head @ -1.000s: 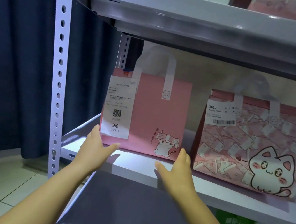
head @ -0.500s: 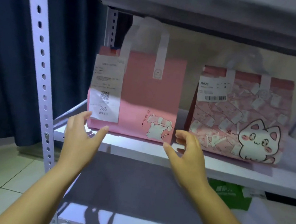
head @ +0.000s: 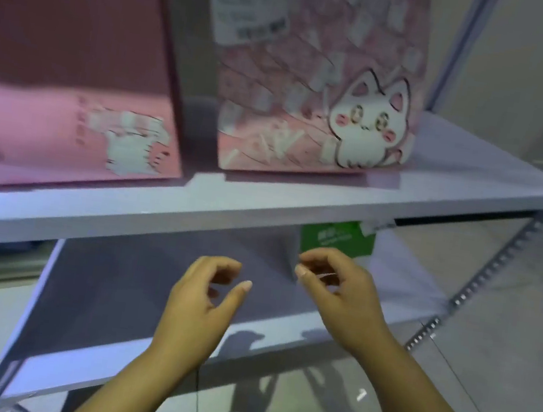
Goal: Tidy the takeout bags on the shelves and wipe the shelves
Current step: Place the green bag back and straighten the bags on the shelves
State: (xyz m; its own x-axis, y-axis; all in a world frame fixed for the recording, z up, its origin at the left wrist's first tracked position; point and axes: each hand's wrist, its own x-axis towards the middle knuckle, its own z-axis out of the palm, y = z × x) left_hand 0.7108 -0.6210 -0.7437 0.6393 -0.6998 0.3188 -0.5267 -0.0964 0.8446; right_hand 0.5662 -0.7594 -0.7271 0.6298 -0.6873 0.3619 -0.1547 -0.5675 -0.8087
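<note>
plain pink bag (head: 71,93) and cat-print bag (head: 318,101) stand side by side on the upper shelf (head: 263,204); the cat-print bag's label (head: 250,13) is blurred, unreadable. green bag (head: 336,240) on the lower shelf (head: 114,289), print illegible. left hand (head: 198,307) and right hand (head: 344,298) hover below the upper shelf, each grip loosely curled, empty.

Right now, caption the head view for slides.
Left hand and right hand hover, loosely curled, below a shelf bearing a pink bag and cat-print bag.

The head-worn camera looks forward and down, close to the middle shelf (head: 263,208) (the frame sits aslant).
</note>
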